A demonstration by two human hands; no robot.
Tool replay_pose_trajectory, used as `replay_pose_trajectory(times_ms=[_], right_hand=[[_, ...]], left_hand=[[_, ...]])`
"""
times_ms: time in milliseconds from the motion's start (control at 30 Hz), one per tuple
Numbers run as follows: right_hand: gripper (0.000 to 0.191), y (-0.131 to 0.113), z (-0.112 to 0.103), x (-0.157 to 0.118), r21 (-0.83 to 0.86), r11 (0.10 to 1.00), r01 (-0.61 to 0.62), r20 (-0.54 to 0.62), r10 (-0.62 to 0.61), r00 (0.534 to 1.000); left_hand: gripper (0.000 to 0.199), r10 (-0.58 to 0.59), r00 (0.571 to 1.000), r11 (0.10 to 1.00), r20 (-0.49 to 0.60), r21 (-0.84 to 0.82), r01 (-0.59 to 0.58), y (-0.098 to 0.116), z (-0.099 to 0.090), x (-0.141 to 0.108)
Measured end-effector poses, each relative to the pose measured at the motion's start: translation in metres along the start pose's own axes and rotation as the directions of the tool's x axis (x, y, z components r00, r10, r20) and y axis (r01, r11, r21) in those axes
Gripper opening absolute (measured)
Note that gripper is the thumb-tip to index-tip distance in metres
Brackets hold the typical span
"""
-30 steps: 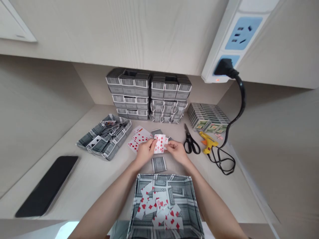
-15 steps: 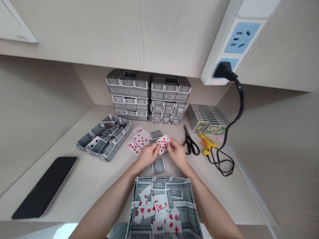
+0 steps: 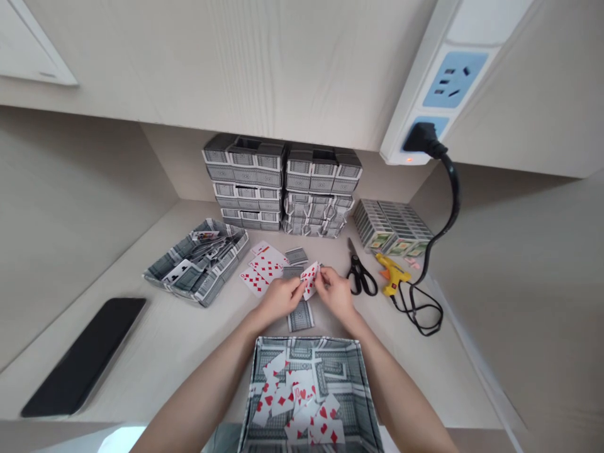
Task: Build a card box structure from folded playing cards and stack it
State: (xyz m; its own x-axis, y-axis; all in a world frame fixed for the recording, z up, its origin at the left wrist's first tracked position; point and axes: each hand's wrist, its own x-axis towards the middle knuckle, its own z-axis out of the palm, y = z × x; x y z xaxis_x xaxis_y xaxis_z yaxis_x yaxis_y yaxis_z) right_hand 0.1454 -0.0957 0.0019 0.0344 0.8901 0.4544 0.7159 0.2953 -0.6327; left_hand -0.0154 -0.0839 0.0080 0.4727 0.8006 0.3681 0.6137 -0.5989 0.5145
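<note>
Between my two hands is a red diamond playing card (image 3: 310,277), tilted and bent a little along its length. My left hand (image 3: 283,296) pinches its left edge, while the fingers of my right hand (image 3: 336,289) are closed on its right side. Whether a second card lies behind it I cannot tell. Under and around the hands, patterned card backs (image 3: 301,316) lie on the desk. Several diamond cards (image 3: 265,264) are spread face up to the left. Closest to me, a box made of cards (image 3: 330,346) contains loose red-suit card pieces (image 3: 302,393).
Left stands a card-made tray (image 3: 212,286) of loose cards, with a black phone-like slab (image 3: 85,358) nearer. Stacked card boxes (image 3: 245,176) line the back. Black scissors (image 3: 361,277), a yellow glue gun (image 3: 395,274) with its cord, and card packs (image 3: 394,226) are right. A power strip (image 3: 460,69) hangs above.
The card in my hands has turned and bent, so its face now looks narrower. My hands have shifted slightly to the right; the other things stay put.
</note>
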Motion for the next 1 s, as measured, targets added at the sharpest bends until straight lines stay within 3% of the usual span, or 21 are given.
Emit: replay_pose_trajectory(times_ms=[100, 267, 333, 567, 733, 833, 1000], right_hand=[[0.021, -0.002, 0.004, -0.002, -0.066, 0.998, -0.025, -0.058, 0.022, 0.998], [0.024, 0.001, 0.001, 0.002, 0.251, 0.966, -0.065, -0.001, 0.068, 0.998], [0.025, 0.002, -0.001, 0.004, 0.287, 0.956, -0.062, 0.014, 0.060, 0.998], [0.024, 0.000, -0.004, 0.003, 0.030, 0.998, 0.053, -0.033, -0.052, 0.998], [0.027, -0.007, -0.003, 0.000, -0.039, 0.999, 0.008, -0.130, -0.013, 0.991], [0.030, -0.010, -0.006, 0.003, 0.125, 0.987, -0.098, -0.128, 0.114, 0.985], [0.032, -0.002, -0.010, 0.011, 0.541, 0.812, -0.219, 0.115, 0.186, 0.976]], left_hand=[[0.034, 0.071, 0.997, 0.995, -0.013, 0.071, -0.070, 0.000, 0.001, -0.001], [0.033, 0.067, 0.996, 0.990, -0.064, 0.131, -0.058, -0.002, 0.000, 0.001], [0.032, 0.072, 0.994, 0.989, -0.076, 0.135, -0.061, -0.002, -0.001, 0.001], [0.033, 0.128, 0.988, 0.983, -0.088, 0.142, -0.115, -0.002, 0.000, 0.000], [0.033, 0.210, 0.972, 0.955, -0.103, 0.234, -0.181, -0.001, -0.001, 0.000], [0.033, 0.194, 0.974, 0.958, -0.115, 0.235, -0.163, -0.001, -0.002, 0.000], [0.035, -0.035, 0.983, 0.997, -0.182, 0.060, 0.047, -0.005, -0.001, 0.002]])
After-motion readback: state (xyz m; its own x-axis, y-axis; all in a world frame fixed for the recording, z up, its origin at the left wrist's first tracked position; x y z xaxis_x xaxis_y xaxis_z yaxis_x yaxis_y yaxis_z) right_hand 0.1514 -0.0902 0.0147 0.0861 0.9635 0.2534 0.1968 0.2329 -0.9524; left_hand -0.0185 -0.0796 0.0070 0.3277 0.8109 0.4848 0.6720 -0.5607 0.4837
